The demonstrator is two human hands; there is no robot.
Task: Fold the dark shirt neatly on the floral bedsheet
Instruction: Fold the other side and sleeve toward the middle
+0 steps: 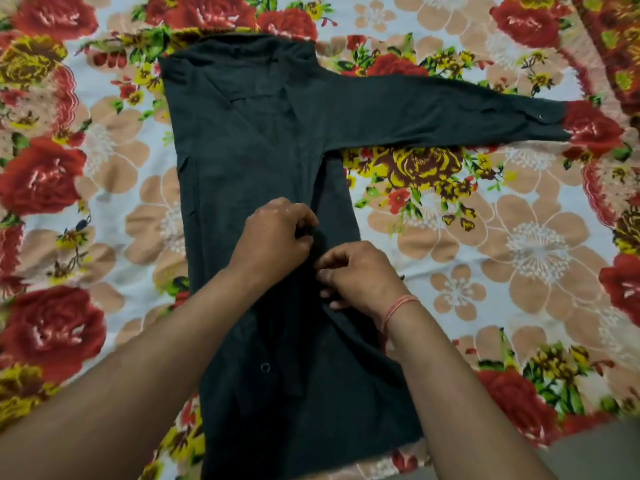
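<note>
On bedsheet (485, 258), hands pinching dark shirt (249, 140)

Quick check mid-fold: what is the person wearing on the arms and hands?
No sleeves or gloves show. The left hand has no ring or watch that I can see. The right hand is also ringless, but its wrist wears a thin pinkish-orange thread band, wound round several times.

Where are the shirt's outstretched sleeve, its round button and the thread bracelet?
Outstretched sleeve (450, 116), head view, mid-length of the cloth.
Round button (265, 367), head view, its centre.
Thread bracelet (398, 306), head view, strands on the wrist.
</note>
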